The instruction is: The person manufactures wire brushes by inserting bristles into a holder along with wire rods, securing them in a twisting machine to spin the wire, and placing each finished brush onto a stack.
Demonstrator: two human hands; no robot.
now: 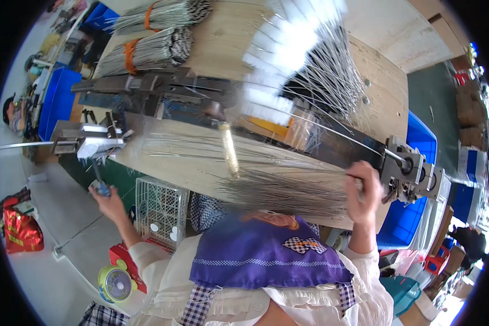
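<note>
Wires [288, 190], a loose sheaf of thin grey metal strands, lie flat on the wooden bench [223, 38] in front of me, their long axis running left to right across the view, roughly parallel to the near edge. Their right-hand ends reach toward the metal clamp block [413, 171] at the bench's right corner; the left ends fan out and fade toward the small metal fixture [89, 142] on the left. A yellowish band [229, 149] crosses the sheaf near its middle.

My right hand [363, 193] rests at the right ends of the wires, fingers curled down onto them, pinching the strands against the bench as far as I can judge; motion blur keeps me from seeing the tips. My left hand [107, 200] is out beyond the bench's left edge, fingers closed round a small blue handle [100, 187] under the fixture.

To do this well, I judge I should keep the right-hand ends level and gathered so they stay in line with the clamp block, and pull the handle steadily rather than snatching, so the sheaf does not skew.

Behind, a long dark metal rail [163, 89] crosses the bench, with white-tipped wires [299, 49] fanned above it and two orange-tied bundles [146, 49] farther back.
</note>
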